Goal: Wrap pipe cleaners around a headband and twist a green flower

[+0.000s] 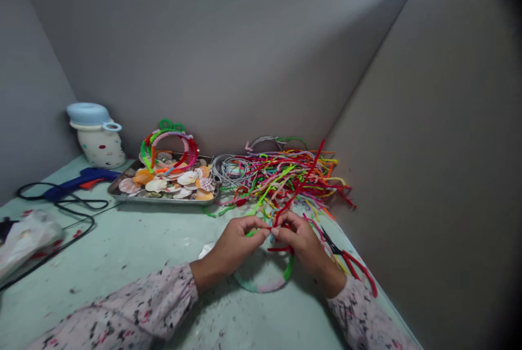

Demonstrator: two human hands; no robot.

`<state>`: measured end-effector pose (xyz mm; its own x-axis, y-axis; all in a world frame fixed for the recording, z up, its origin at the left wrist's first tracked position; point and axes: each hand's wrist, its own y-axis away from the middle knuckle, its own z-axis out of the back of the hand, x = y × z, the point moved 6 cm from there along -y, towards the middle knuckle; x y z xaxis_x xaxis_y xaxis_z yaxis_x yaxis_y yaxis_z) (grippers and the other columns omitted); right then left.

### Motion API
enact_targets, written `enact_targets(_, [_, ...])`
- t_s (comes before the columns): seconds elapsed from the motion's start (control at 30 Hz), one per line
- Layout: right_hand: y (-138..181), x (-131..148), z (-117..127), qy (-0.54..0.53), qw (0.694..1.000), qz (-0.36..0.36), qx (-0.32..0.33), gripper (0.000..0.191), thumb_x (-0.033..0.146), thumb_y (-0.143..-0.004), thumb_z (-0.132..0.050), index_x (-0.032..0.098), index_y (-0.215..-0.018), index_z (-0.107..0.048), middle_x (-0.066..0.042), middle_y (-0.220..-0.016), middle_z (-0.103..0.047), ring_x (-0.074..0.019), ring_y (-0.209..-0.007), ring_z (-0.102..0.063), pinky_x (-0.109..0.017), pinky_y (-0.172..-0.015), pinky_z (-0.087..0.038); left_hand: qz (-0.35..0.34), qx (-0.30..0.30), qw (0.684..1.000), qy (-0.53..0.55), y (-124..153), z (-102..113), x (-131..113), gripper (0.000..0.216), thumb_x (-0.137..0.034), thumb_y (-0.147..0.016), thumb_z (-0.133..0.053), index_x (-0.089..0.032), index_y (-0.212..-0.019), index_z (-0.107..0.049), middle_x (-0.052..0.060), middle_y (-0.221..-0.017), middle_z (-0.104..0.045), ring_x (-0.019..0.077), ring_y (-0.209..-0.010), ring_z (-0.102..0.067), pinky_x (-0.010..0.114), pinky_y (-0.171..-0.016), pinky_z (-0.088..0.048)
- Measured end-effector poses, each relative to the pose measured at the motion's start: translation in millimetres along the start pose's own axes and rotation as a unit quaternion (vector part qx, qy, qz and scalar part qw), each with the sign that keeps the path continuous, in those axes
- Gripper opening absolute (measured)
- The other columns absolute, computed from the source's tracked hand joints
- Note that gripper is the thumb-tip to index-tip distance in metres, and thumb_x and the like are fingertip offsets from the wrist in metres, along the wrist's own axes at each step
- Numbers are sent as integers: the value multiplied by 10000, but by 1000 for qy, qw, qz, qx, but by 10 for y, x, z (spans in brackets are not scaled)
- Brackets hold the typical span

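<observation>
A ring wrapped in fuzzy pipe cleaners (265, 288), green, pale pink and pale blue, hangs below my fingertips just above the table. At the top of this ring, my left hand (238, 242) pinches it between thumb and fingers. Close against it, my right hand (305, 242) is closed on a red pipe cleaner (304, 182), whose long free end slants up to the right. A short red piece also shows inside the ring beneath my fingers. The exact spot where the red strand meets the ring is partly hidden by my fingertips.
Behind my hands lies a heap of coloured pipe cleaners (281, 176) beside coiled grey wire (230, 172). A metal tray (163, 200) holds shells and finished rings (191, 150). Red-handled scissors (356, 264) lie right; a blue glue gun (77, 180), its cord and a lidded jar (100, 146) left.
</observation>
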<state>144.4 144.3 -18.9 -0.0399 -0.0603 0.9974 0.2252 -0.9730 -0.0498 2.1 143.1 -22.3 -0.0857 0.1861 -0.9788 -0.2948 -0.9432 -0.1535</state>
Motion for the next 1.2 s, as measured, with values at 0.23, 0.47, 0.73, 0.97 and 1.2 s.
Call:
enact_targets(0.23, [27, -7, -24, -40, 999, -24, 3, 152, 245, -688, -673, 182, -731, -541, 47, -602, -530, -99, -525, -485, -225, -519, -415, -8, 6, 1000, -16, 37, -16, -75, 148, -254, -775, -575, -161, -798, -688, 22, -786, -691, 166, -751, -590, 249, -711, -414])
enact_targets(0.47, [35, -33, -29, -52, 999, 4, 14, 118, 270, -771, -620, 188, -801, -541, 23, -669, -558, -117, -596, -526, -232, -569, -429, -17, 1, 1000, -10, 41, -20, -87, 160, -266, -790, -561, -158, -797, -678, 21, -779, -686, 166, -755, -590, 245, -713, -412])
enact_targets(0.73, [24, 1, -92, 10, 1000, 2, 10, 132, 290, -795, -569, 182, -734, -522, 30, -602, -532, -119, -579, -511, -230, -569, -436, -30, -16, 999, -42, 66, -4, -126, 167, -245, -789, -536, -151, -763, -672, 14, -744, -674, 158, -731, -588, 237, -703, -416])
enact_targets(0.97, [27, -43, -93, 7, 1000, -23, 16, 135, 294, -770, -569, 182, -717, -516, 39, -543, -537, -106, -510, -496, -213, -512, -375, -43, -13, 997, -57, 117, -27, -128, 179, -242, -811, -518, -154, -791, -672, 10, -764, -677, 151, -747, -596, 234, -730, -424])
enact_targets(1.2, [70, 38, -124, 8, 1000, -9, 13, 160, 306, -768, -560, 186, -681, -500, 43, -501, -533, -104, -472, -484, -224, -506, -375, -60, -13, 995, -79, 168, -58, -227, 184, -247, -825, -514, -156, -787, -669, 3, -754, -673, 140, -731, -591, 231, -722, -416])
